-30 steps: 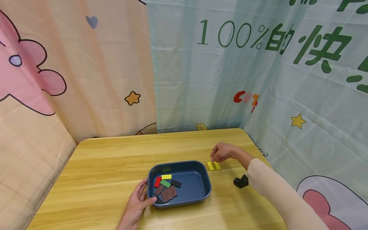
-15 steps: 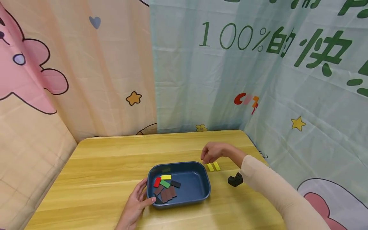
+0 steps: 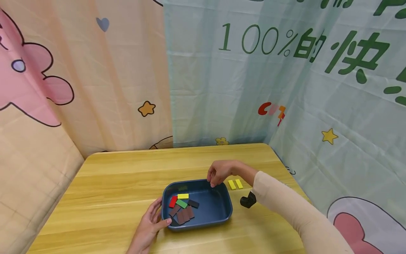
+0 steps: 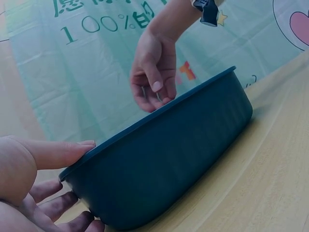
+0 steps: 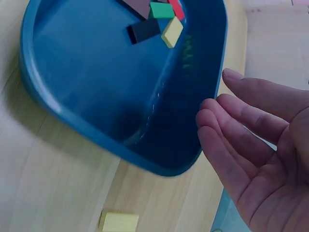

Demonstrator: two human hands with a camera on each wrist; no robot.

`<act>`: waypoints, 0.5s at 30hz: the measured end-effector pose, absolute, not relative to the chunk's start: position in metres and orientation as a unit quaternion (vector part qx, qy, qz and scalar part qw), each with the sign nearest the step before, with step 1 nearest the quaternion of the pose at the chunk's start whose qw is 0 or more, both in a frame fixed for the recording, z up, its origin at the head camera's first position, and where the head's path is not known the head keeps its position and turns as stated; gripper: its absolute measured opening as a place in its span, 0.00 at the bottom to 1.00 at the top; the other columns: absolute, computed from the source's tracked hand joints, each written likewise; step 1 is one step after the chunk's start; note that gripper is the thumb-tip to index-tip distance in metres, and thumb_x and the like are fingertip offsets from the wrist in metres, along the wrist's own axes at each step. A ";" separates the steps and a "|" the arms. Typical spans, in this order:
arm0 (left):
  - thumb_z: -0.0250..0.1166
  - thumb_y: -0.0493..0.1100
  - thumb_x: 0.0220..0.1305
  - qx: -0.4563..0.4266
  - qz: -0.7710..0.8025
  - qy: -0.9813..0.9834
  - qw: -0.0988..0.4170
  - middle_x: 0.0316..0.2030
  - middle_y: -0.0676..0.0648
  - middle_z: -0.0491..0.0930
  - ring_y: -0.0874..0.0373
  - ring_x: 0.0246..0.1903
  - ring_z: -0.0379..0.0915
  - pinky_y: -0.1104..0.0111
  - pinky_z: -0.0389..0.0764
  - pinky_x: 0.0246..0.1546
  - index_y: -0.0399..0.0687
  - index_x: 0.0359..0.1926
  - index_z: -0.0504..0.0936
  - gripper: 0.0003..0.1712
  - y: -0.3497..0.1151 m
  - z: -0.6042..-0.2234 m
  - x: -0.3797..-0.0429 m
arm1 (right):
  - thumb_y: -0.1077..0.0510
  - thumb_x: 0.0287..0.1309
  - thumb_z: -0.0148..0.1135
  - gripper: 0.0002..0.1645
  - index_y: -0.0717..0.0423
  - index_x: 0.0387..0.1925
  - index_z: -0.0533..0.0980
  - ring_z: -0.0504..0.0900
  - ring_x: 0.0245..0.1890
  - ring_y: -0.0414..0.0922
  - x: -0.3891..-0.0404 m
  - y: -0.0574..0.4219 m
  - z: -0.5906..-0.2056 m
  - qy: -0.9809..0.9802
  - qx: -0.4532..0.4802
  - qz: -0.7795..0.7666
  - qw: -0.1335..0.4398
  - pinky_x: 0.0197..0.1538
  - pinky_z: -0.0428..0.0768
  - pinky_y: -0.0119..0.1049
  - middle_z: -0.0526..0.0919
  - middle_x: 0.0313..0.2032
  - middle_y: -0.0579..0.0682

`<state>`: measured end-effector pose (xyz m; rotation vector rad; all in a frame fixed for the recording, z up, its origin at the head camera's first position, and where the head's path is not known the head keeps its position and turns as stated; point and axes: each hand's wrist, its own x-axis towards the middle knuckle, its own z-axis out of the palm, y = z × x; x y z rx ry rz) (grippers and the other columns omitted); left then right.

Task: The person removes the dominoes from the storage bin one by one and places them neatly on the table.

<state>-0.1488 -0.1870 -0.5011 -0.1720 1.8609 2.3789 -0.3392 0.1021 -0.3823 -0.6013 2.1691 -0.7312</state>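
A dark blue plastic tub (image 3: 213, 208) stands on the table. My left hand (image 3: 146, 225) grips its left end, thumb over the rim and fingers against the outer wall, as the left wrist view also shows. Over the back right rim hovers my right hand (image 3: 221, 172), its fingers loosely bent; the right wrist view shows nothing between thumb and fingers. Gathered at the tub's left side are a yellow block (image 3: 183, 196), a red block (image 3: 173, 201), a green block (image 3: 181, 203), a black block (image 3: 193, 203) and several brown blocks (image 3: 185, 215).
Two yellow blocks (image 3: 235, 184) lie on the wooden table (image 3: 120, 190), just right of the tub. A black device (image 3: 248, 200) shows beneath the right sleeve. Printed curtains (image 3: 203, 88) hang behind the table's back edge and at both sides.
My right hand has moved left, from above the two yellow blocks to the tub's back right rim. The left hand and the blocks in the tub stay as they were.
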 end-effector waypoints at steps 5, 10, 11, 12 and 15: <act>0.69 0.23 0.60 -0.050 0.792 0.606 0.056 0.79 0.31 0.47 0.30 0.76 0.43 0.51 0.68 0.67 0.34 0.79 0.51 0.52 -0.186 -0.501 -0.148 | 0.65 0.61 0.72 0.17 0.66 0.51 0.81 0.86 0.38 0.45 -0.334 0.084 -0.393 0.835 -0.273 -0.281 0.386 0.47 0.85 0.39 0.88 0.37 0.49; 0.70 0.23 0.60 -0.049 0.788 0.611 0.054 0.78 0.31 0.48 0.30 0.76 0.45 0.50 0.69 0.67 0.35 0.79 0.52 0.52 -0.185 -0.501 -0.147 | 0.65 0.61 0.72 0.16 0.65 0.50 0.82 0.85 0.37 0.43 -0.326 0.071 -0.401 0.831 -0.291 -0.272 0.389 0.46 0.85 0.38 0.88 0.36 0.48; 0.70 0.24 0.59 -0.050 0.787 0.613 0.053 0.78 0.31 0.49 0.30 0.76 0.45 0.50 0.68 0.67 0.35 0.79 0.52 0.52 -0.185 -0.501 -0.147 | 0.65 0.61 0.73 0.16 0.65 0.50 0.83 0.85 0.37 0.43 -0.325 0.069 -0.403 0.831 -0.294 -0.270 0.387 0.46 0.85 0.38 0.88 0.35 0.47; 0.70 0.24 0.59 -0.049 0.787 0.613 0.052 0.78 0.31 0.49 0.30 0.75 0.45 0.49 0.68 0.67 0.35 0.79 0.52 0.52 -0.185 -0.501 -0.147 | 0.65 0.60 0.73 0.16 0.64 0.49 0.83 0.85 0.37 0.43 -0.324 0.068 -0.405 0.832 -0.296 -0.270 0.384 0.46 0.85 0.38 0.88 0.36 0.47; 0.70 0.23 0.59 -0.046 0.790 0.609 0.052 0.78 0.31 0.49 0.30 0.75 0.46 0.51 0.70 0.66 0.35 0.79 0.52 0.52 -0.185 -0.502 -0.147 | 0.65 0.60 0.74 0.15 0.62 0.48 0.84 0.85 0.38 0.43 -0.321 0.063 -0.412 0.833 -0.297 -0.269 0.382 0.46 0.85 0.39 0.88 0.36 0.47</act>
